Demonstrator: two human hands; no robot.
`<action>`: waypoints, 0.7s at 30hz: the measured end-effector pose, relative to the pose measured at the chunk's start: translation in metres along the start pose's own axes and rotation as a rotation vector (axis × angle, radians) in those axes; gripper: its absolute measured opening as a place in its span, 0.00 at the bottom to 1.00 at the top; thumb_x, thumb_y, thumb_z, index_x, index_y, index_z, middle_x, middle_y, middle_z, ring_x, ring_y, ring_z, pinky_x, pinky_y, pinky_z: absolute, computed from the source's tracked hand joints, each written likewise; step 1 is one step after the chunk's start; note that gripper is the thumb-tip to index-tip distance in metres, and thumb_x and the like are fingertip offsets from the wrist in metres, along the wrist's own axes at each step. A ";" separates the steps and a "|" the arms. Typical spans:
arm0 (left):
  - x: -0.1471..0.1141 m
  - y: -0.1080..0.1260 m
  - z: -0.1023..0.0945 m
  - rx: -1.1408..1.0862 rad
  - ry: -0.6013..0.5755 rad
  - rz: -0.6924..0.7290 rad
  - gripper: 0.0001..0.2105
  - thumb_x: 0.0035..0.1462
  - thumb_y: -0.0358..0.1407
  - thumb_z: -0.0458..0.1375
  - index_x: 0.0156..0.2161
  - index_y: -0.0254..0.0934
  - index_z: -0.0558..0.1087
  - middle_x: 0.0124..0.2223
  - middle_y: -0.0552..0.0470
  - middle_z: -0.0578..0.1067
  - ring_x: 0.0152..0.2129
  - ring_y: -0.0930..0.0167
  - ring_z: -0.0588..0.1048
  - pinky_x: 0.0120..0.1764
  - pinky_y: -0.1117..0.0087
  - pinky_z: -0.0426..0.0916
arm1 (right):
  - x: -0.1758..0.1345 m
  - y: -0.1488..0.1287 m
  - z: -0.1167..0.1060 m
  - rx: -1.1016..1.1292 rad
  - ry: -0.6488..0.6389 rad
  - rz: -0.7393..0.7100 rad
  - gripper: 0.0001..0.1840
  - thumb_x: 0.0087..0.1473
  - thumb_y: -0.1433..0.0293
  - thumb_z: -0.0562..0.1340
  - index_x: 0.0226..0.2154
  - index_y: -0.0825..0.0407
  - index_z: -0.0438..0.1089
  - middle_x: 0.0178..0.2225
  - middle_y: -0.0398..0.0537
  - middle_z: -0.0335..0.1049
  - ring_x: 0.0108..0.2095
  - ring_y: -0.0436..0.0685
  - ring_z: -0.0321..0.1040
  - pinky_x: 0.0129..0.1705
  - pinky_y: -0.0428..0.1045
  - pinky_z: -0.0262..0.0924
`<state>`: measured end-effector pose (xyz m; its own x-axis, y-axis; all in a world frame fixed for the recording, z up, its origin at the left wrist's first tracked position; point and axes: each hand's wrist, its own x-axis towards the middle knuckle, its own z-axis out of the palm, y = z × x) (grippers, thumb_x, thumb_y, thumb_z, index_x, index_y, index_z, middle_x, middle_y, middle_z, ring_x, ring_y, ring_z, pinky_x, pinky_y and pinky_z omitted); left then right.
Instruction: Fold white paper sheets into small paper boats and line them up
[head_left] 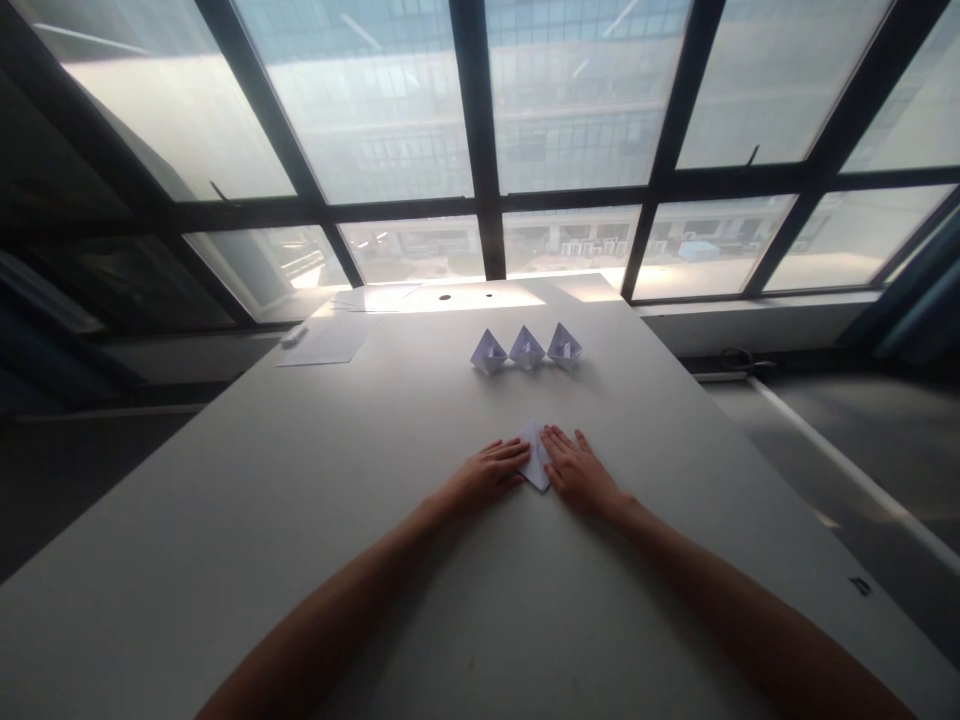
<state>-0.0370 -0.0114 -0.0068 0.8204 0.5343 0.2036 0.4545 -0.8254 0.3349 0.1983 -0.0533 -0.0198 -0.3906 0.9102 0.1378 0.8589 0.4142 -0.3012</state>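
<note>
A small folded piece of white paper (536, 462) lies flat on the table, its lower corner pointing toward me. My left hand (491, 470) rests on its left side with the fingers stretched out. On the right side, my right hand (577, 468) presses down with flat fingers, the thumb spread away. Both hands cover the paper's side edges. Just beyond them, three folded paper boats stand in a row: a left boat (489, 353), a middle boat (526, 349) and a right boat (564, 347).
The white table (360, 540) stretches toward large framed windows. At its far left lie flat white sheets (330, 340) with a small white object (293, 337) at their edge. A small dark mark (860, 586) shows near the right edge. Sunlight falls across the far end.
</note>
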 end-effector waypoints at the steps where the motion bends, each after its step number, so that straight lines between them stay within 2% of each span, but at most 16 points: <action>1: 0.001 0.001 -0.001 -0.024 0.008 -0.001 0.21 0.67 0.41 0.52 0.64 0.45 0.63 0.65 0.49 0.64 0.63 0.66 0.59 0.64 0.58 0.53 | 0.000 0.002 -0.001 0.032 0.021 0.007 0.32 0.62 0.69 0.47 0.67 0.60 0.49 0.68 0.56 0.46 0.68 0.57 0.40 0.68 0.62 0.31; 5: 0.002 0.003 -0.002 -0.065 0.033 -0.019 0.20 0.66 0.41 0.54 0.62 0.45 0.66 0.64 0.49 0.65 0.62 0.64 0.62 0.64 0.58 0.54 | 0.004 0.017 -0.005 0.157 0.211 0.076 0.34 0.55 0.80 0.45 0.63 0.57 0.58 0.64 0.53 0.57 0.66 0.53 0.50 0.67 0.57 0.39; 8: 0.002 0.004 -0.002 -0.072 0.044 -0.028 0.20 0.66 0.41 0.54 0.61 0.44 0.67 0.63 0.49 0.66 0.62 0.65 0.63 0.64 0.58 0.55 | 0.005 0.028 -0.009 0.222 0.297 0.083 0.35 0.51 0.82 0.47 0.60 0.52 0.65 0.61 0.49 0.63 0.64 0.54 0.54 0.66 0.58 0.46; 10: 0.001 0.004 -0.002 -0.074 0.054 -0.023 0.20 0.66 0.40 0.55 0.61 0.44 0.67 0.63 0.49 0.66 0.61 0.64 0.63 0.64 0.57 0.55 | 0.005 0.031 -0.011 0.245 0.280 0.031 0.32 0.53 0.81 0.48 0.58 0.51 0.67 0.61 0.48 0.63 0.64 0.56 0.55 0.65 0.59 0.47; 15: 0.002 0.004 -0.001 -0.080 0.077 -0.039 0.20 0.65 0.39 0.54 0.61 0.45 0.67 0.62 0.49 0.68 0.61 0.65 0.64 0.64 0.58 0.57 | 0.002 0.023 -0.010 0.193 0.124 -0.082 0.26 0.54 0.79 0.54 0.52 0.48 0.73 0.59 0.49 0.65 0.63 0.57 0.56 0.65 0.60 0.45; 21: 0.002 0.008 -0.002 -0.088 0.072 -0.089 0.19 0.65 0.36 0.53 0.60 0.45 0.68 0.62 0.51 0.68 0.60 0.64 0.65 0.63 0.58 0.59 | 0.002 0.023 -0.009 0.189 0.173 -0.093 0.31 0.48 0.84 0.53 0.50 0.49 0.74 0.57 0.48 0.68 0.61 0.57 0.58 0.64 0.57 0.49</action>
<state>-0.0324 -0.0163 -0.0017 0.7497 0.6191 0.2338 0.4897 -0.7567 0.4332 0.2209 -0.0421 -0.0180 -0.3884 0.8613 0.3274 0.7386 0.5035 -0.4483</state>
